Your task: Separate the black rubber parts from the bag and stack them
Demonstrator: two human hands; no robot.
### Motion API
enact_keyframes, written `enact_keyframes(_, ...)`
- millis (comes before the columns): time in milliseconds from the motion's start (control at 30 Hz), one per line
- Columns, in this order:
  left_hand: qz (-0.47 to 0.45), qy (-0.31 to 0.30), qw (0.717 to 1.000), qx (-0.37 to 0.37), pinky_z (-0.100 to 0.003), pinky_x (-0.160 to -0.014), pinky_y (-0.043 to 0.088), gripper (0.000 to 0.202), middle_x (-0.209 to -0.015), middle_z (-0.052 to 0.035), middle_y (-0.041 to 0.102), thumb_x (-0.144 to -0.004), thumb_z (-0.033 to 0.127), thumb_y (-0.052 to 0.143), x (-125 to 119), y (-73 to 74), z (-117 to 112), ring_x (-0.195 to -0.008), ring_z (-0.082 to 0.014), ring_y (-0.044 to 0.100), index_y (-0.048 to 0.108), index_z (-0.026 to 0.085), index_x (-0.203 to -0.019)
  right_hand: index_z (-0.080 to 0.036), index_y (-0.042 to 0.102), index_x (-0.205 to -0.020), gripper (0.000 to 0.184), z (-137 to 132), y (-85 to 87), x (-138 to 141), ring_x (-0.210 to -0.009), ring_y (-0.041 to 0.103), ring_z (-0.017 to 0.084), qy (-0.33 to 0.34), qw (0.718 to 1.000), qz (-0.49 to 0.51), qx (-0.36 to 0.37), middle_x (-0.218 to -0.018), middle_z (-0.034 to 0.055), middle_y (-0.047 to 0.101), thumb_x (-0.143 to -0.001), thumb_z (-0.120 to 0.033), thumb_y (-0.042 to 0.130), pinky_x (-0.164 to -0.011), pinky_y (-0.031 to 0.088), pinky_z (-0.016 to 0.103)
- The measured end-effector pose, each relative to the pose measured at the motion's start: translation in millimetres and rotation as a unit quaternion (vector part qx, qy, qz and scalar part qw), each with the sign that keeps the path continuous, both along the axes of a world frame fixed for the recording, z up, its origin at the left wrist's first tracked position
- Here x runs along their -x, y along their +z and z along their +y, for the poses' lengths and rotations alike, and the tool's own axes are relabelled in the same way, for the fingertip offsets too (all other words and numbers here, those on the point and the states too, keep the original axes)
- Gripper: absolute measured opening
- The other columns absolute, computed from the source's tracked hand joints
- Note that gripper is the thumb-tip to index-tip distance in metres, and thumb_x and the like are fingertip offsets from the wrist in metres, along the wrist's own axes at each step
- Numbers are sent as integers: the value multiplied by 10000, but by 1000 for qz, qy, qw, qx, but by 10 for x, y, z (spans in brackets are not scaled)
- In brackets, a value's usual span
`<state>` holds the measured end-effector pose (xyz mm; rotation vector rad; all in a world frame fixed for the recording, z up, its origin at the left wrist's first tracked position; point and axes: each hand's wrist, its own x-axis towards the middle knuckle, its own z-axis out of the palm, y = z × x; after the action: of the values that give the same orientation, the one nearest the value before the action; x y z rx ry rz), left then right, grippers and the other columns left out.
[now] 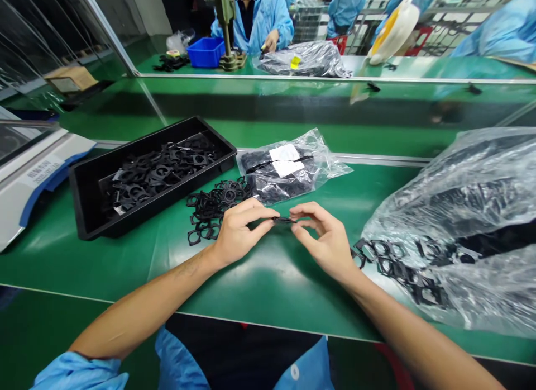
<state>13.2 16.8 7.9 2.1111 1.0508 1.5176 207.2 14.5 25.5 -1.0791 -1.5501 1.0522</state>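
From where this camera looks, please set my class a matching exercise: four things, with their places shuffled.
1. Held black part
2. Black tray
3. Blue bin
4. White label

A. On or inside the clear bag
B. Beside the olive post
C. Between left hand and right hand
D. Just left of the loose pile

Pairs: 1-C; 2-D; 3-B; 4-A.

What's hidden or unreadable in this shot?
All head view:
Black part between left hand and right hand: nearly edge-on, ends covered by fingertips; outline unclear.
White label: any print too small, blurred.
Large clear plastic bag: cut off by right edge.
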Motion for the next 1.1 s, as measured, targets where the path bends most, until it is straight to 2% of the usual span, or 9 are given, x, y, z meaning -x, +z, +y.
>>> enact_keyframes(133, -6, -3, 1000, 15, -255, -653, 536, 101, -793, -35, 729, -880, 186, 675, -7, -11, -1, -706, -131, 654, 765, 201, -923, -244, 693, -860, 76, -37, 15, -2, -855, 655, 216, 7, 997, -46, -67, -910, 51, 692, -837, -312, 717, -792, 580, 370)
enact_keyframes(300, -12, -21, 1000, 0, -268, -695, 544, 84, -826, -36, 728, -882, 187, 677, -19, 10, -27, -744, -135, 660, 743, 200, -932, -252, 711, -850, 14, -40, 14, -21, -841, 656, 228, -5, 994, -56, -90, -877, 53, 703, -845, -250, 698, -767, 558, 384)
enact_keyframes(500, -19, -35, 999, -28, -272, -695, 537, 68, -777, -25, 687, -857, 131, 687, -17, -6, -41, -743, -135, 649, 711, 194, -855, -253, 698, -806, 55, -27, -32, -37, -881, 677, 242, 3, 994, -39, -100, -876, 51, 703, -834, -206, 694, -852, 549, 429)
enact_keyframes(633, -15, -45, 998, -47, -278, -689, 542, 88, -763, -23, 667, -864, 116, 674, -15, -43, -36, -752, -141, 649, 692, 196, -831, -246, 663, -757, 105, -23, -40, -23, -871, 685, 232, 12, 993, -27, -112, -861, 45, 678, -835, -181, 687, -843, 555, 422)
enact_keyframes(967, 17, -74, 997, -28, -300, -813, 554, 124, -921, -64, 708, -872, 108, 634, 3, 45, -46, -876, -154, 669, 691, 168, -964, -232, 674, -789, 141, -15, -30, -38, -856, 700, 203, -23, 978, -49, -202, -856, 35, 672, -838, -101, 665, -809, 571, 389)
enact_keyframes(1100, 10, -70, 997, -27, -290, -801, 560, 93, -904, -61, 725, -884, 139, 651, 11, 42, -38, -851, -148, 681, 706, 173, -951, -236, 688, -806, 171, -7, -43, -48, -860, 708, 195, -28, 974, -47, -218, -860, 29, 675, -824, -66, 673, -808, 574, 377)
